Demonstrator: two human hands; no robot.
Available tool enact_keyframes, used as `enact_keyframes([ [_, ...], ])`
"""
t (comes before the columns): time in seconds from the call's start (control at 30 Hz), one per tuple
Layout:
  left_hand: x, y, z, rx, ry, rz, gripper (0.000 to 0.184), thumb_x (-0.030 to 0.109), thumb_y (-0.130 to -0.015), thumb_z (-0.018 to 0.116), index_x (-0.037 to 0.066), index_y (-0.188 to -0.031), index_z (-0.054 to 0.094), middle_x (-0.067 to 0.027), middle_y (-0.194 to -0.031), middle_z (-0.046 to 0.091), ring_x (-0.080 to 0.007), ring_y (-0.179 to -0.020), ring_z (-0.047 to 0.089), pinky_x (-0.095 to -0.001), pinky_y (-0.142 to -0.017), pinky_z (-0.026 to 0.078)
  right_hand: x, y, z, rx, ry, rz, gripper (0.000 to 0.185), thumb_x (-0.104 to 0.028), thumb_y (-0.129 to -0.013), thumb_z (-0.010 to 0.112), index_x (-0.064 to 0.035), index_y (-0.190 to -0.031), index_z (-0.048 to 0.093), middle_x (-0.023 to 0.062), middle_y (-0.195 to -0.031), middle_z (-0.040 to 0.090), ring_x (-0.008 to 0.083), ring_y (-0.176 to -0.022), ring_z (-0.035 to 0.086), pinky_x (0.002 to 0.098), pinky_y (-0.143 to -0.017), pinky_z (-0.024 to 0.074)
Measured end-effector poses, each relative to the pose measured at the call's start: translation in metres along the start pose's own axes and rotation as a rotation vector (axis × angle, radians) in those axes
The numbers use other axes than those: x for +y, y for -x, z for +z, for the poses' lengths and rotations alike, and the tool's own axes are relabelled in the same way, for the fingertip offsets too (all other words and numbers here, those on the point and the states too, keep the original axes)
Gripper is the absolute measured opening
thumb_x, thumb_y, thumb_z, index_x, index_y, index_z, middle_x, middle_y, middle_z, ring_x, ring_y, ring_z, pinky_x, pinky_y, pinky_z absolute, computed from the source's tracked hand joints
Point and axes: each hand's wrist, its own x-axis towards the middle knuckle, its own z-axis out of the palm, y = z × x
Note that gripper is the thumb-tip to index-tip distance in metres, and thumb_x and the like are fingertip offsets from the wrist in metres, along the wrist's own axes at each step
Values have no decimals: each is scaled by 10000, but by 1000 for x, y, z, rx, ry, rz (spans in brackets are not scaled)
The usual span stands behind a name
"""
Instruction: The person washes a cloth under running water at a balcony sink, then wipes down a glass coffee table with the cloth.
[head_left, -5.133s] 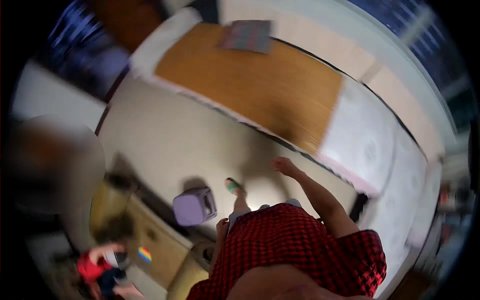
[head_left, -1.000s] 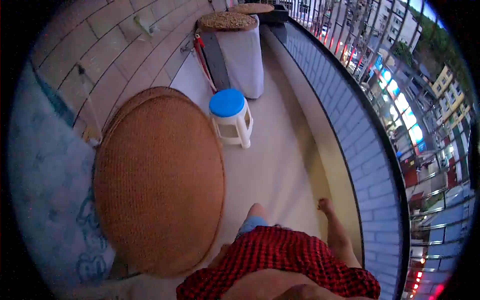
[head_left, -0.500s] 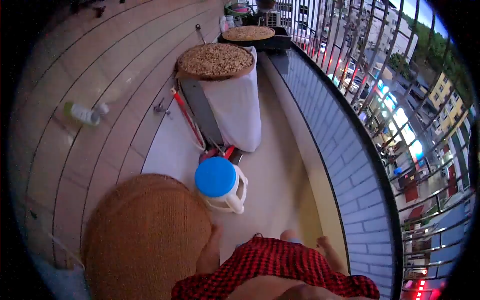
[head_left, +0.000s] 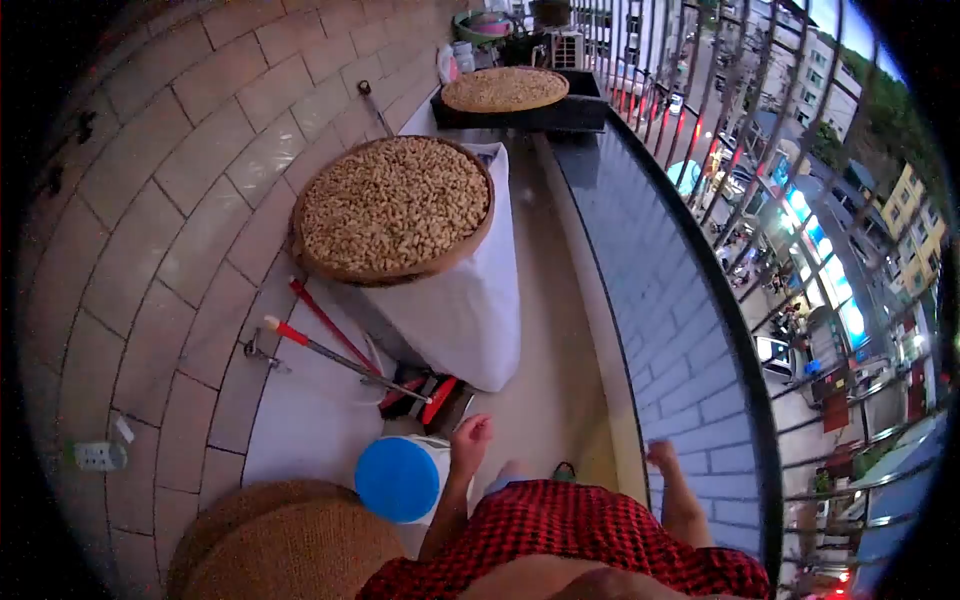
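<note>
My left hand is raised beside the blue-topped white stool, its fingers curled; whether it holds anything is too small to tell. My right hand hangs near the low tiled wall, with fingers bent and their tips unclear. Ahead of me a round basket of peanuts rests on a white-covered stand. Farther off, a second round basket of peanuts lies on a black trough.
Red-handled cleaning tools lean by the left wall near a tap. Large round woven trays stand at lower left. A tiled parapet with metal bars runs along the right.
I have moved from a room onto this balcony and forward along it. The peanut baskets appear nearer, the stool and woven trays lower in view. My left hand has come up beside the stool.
</note>
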Motion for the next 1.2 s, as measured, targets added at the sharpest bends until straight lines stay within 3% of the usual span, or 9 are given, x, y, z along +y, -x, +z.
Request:
enact_keyframes([
  [0.2,72,-97,19,333,108,21,156,50,-838,561,-14,-978,585,-28,-872,584,-94,-792,543,-230,-726,450,-167,-274,34,-61,41,140,124,-123,-763,598,-49,-857,628,48,-701,605,182,-584,557,318,-486,443],
  [0.5,172,-343,75,223,215,230,136,-17,-781,566,-20,-916,584,-71,-802,593,-143,-774,560,-249,-730,442,-129,-468,-21,-436,299,39,233,-144,-698,606,-69,-919,609,39,-711,607,192,-604,591,303,-516,467],
  [0.67,205,-442,87,126,152,377,128,-22,-775,571,-14,-902,585,-75,-806,587,-151,-746,558,-254,-694,438,-186,-500,-69,140,-209,542,196,-173,-841,525,-36,-965,588,92,-692,608,160,-509,582,276,-404,439],
  [0.83,182,-523,107,176,270,248,110,-11,-793,555,-10,-898,585,-66,-839,578,-144,-743,535,-248,-687,425,-188,-560,-102,87,-290,638,165,-193,-837,547,-38,-863,596,116,-664,605,191,-517,596,297,-413,450],
  [0.9,168,-557,112,204,210,237,102,-9,-794,555,-10,-891,585,-64,-836,579,-145,-736,536,-251,-693,428,-174,-624,-115,-16,-156,613,170,-230,-774,581,-62,-797,597,93,-653,603,211,-563,601,328,-474,463],
  [1.03,209,-623,149,395,157,213,100,-1,-793,557,-7,-890,582,-66,-828,585,-150,-737,548,-267,-702,439,-164,-793,-135,-526,1374,-144,201,-302,-647,650,-109,-666,600,48,-631,598,251,-654,610,390,-596,487],
  [1.1,223,-654,151,434,-45,352,116,-6,-795,552,-6,-907,578,-72,-849,586,-148,-762,551,-274,-710,441,-206,-862,-132,-457,983,-45,198,-313,-652,610,-125,-707,637,85,-715,637,285,-694,619,423,-618,487],
  [1.17,230,-674,156,536,-256,418,131,-11,-796,547,-4,-925,574,-78,-870,587,-147,-788,554,-281,-718,443,-214,-946,-117,-434,1400,-524,159,-299,-662,587,-143,-682,609,59,-687,640,252,-678,630,404,-576,489],
  [1.2,227,-679,159,544,-102,280,125,52,-826,556,8,-940,586,-81,-882,584,-153,-804,550,-310,-732,450,-251,-979,-109,-575,990,2,191,-247,-604,657,-113,-720,585,84,-670,605,262,-631,592,397,-559,475],
])
